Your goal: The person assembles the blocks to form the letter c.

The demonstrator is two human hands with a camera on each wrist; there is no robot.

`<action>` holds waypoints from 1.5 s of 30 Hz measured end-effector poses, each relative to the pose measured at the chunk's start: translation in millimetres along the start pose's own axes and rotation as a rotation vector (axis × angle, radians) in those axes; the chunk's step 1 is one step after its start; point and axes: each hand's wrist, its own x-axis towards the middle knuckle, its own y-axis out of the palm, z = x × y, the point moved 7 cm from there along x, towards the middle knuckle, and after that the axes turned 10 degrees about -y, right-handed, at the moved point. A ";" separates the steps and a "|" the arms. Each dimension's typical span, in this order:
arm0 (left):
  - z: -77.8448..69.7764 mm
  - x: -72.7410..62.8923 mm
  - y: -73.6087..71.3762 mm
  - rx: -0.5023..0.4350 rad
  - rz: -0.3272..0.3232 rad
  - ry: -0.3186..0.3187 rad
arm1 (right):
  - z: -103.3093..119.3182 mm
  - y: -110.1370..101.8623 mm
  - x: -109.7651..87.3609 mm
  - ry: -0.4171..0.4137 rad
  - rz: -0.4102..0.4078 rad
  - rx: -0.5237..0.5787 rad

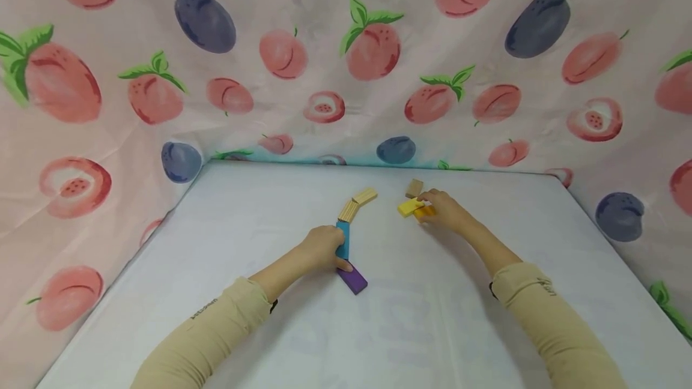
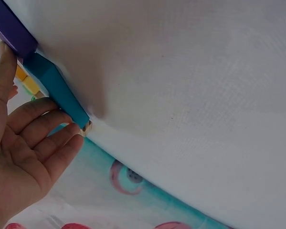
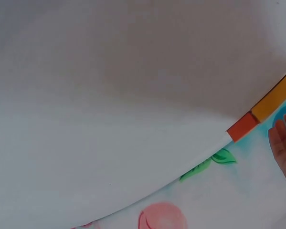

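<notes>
A white tabletop [image 1: 421, 329] is spreading wide here, and a fruit-print cloth [image 1: 346, 131] – peaches, dark plums, green leaves – is rising behind it and along both sides. Two beige sleeves [image 1: 216, 329] are framing the near part of the head view.

Around the work, a lined wooden block [image 1: 348, 211] and a pale wooden block [image 1: 364, 196] are running off in a curve from the far end of the blue block [image 1: 344, 251]. A tan block [image 1: 414, 188] is sitting just beyond the yellow block [image 1: 409, 207]. The left hand [image 1: 322, 248] is covering part of the blue one, and the right hand [image 1: 446, 212] is partly hiding the orange block [image 1: 424, 212].

And the pieces themselves: blue is lying long and smooth at mid-table, its near end meeting the purple block [image 1: 354, 280], which is angling toward the near right. The left fingers are resting loosely against blue, thumb touching purple – no clasp showing. Over on the right, yellow and orange are lying side by side under the right fingertips; whether those are pinching, I'm not able to tell. The right wrist view is also showing a red-orange block [image 3: 243, 126] at orange's end.
</notes>
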 end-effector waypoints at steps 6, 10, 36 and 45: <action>0.7 -1.6 -2.7 -0.005 -0.003 -0.001 | -5.2 0.6 -1.1 0.024 0.051 -0.032; 1.3 -1.8 -2.0 -0.005 -0.004 0.003 | -6.8 1.8 -0.2 0.012 0.070 -0.045; 0.4 -0.5 -0.5 0.000 -0.009 0.019 | -3.9 7.8 -5.2 -0.055 0.138 -0.133; 1.5 -0.1 0.3 0.004 0.003 0.012 | 9.6 6.4 -15.3 -0.114 0.090 -0.099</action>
